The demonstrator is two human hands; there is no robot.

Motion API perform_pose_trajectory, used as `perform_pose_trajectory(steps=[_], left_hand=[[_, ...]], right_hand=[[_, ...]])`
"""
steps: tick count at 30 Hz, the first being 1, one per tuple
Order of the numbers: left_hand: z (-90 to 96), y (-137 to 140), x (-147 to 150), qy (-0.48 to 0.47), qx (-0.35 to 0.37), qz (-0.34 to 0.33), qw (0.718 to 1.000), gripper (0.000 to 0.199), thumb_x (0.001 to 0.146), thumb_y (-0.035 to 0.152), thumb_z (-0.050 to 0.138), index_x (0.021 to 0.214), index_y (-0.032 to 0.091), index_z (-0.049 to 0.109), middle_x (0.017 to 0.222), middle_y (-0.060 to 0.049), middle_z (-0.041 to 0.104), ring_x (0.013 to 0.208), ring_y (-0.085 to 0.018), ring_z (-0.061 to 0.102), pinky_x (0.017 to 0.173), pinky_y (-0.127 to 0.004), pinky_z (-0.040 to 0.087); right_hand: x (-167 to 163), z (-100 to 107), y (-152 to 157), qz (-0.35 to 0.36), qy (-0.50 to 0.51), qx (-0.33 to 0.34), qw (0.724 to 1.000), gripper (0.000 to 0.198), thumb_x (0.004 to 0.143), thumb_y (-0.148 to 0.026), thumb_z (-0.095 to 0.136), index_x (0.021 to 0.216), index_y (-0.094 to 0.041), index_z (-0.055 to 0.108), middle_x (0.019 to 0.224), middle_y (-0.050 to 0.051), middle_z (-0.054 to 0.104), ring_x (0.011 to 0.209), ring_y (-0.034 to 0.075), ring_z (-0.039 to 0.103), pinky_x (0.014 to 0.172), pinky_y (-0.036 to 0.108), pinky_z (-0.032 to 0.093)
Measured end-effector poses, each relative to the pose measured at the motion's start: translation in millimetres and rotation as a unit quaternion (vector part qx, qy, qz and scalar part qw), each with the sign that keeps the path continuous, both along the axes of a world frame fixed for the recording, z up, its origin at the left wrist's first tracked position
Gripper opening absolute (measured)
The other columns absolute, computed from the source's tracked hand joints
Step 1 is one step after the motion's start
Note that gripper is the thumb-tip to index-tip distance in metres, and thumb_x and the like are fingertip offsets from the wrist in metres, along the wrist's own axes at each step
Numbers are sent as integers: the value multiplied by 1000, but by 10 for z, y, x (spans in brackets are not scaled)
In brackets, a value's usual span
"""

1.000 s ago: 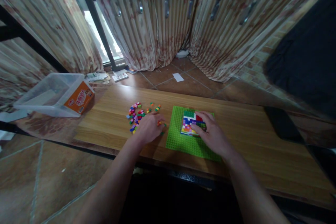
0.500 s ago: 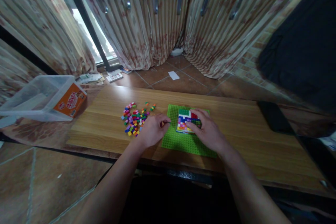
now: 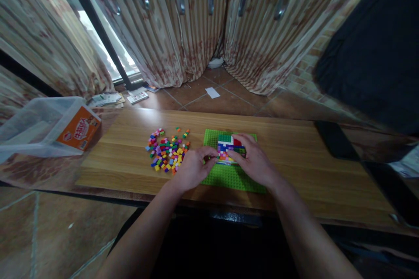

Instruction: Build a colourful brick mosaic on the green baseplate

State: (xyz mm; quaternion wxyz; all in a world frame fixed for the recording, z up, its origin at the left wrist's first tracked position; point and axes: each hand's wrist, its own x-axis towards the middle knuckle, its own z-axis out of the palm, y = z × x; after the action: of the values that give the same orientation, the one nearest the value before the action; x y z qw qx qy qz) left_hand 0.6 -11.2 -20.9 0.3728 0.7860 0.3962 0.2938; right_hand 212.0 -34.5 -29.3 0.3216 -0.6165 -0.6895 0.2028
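Observation:
A square block of joined toy bricks [image 3: 225,146], with green, white, red, blue, pink and orange parts, sits on a green studded baseplate [image 3: 225,179]. My right hand [image 3: 252,159] spans its right side, fingers at the back and thumb across the front, closed on it. At the block's left edge, my left hand [image 3: 195,165] is pinched, with thumb and fingertips together. A small dark brick showed at those fingertips a moment earlier; now it is mostly hidden. Left of that hand lies a pile of loose small bricks [image 3: 168,150] in many colours.
The wooden board [image 3: 294,161] carries all of this. A clear plastic bin [image 3: 42,126] with an orange label stands at the left. A black phone-like slab [image 3: 337,139] lies at the right, and papers [image 3: 106,99] lie behind the bin.
My left hand has moved right, bringing its pinched fingertips to the block's left edge. The right hand stays on the block. The whole view has shifted slightly.

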Motion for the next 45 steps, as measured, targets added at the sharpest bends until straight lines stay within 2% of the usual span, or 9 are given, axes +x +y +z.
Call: perform_pose_trajectory(steps=[7,16,23,30,38,42,45], left_hand=[[2,22,3,18,16,1,1000,14,88,19,57,85,21,70,85,-3,74,78,-16,67,74,-29,50],[-27,33,70,-70,-60,21,996,9,83,14,60,81,18,67,77,0,71,71,-14,65,69,-25,47],[-118,93,64,-116,-100,4,988,5,80,12,63,79,16,66,75,0,67,71,-13,61,70,-24,47],[-145,85,64,-127,-105,3,986,4,80,13,63,79,16,65,74,0,67,70,-12,61,69,-24,47],[-170,26,101,-108,-96,41,989,6,80,12,62,79,17,65,75,-1,70,70,-14,65,69,-25,49],[-170,-15,119,-108,-70,47,991,7,81,11,61,81,18,65,77,0,70,72,-13,66,69,-24,49],[-146,-26,98,-67,-29,45,996,6,86,17,60,86,18,65,80,-1,71,73,-15,66,70,-26,50]], right_hand=[[-9,0,5,-1,3,-3,1000,48,89,-50,56,130,-24,59,131,13,57,125,30,54,109,51,43],[-31,16,-20,-5,7,-6,1000,52,87,-49,58,131,-21,57,132,14,55,125,29,54,109,49,43],[-225,-32,-25,-77,-13,-8,997,68,78,-54,65,135,-19,53,138,17,49,131,35,48,110,55,41],[-286,-61,15,-111,-15,-9,994,70,72,-49,68,132,-17,55,134,18,51,129,37,49,107,56,43],[-283,-65,54,-98,-21,-21,995,71,71,-49,67,132,-13,55,132,19,52,126,36,51,109,53,42],[-254,-81,52,-86,-16,-8,996,68,73,-51,66,131,-17,55,133,17,51,129,35,49,110,54,40],[-210,-92,43,-69,-13,-12,997,70,75,-55,65,133,-17,53,137,17,49,131,35,48,112,54,39]])
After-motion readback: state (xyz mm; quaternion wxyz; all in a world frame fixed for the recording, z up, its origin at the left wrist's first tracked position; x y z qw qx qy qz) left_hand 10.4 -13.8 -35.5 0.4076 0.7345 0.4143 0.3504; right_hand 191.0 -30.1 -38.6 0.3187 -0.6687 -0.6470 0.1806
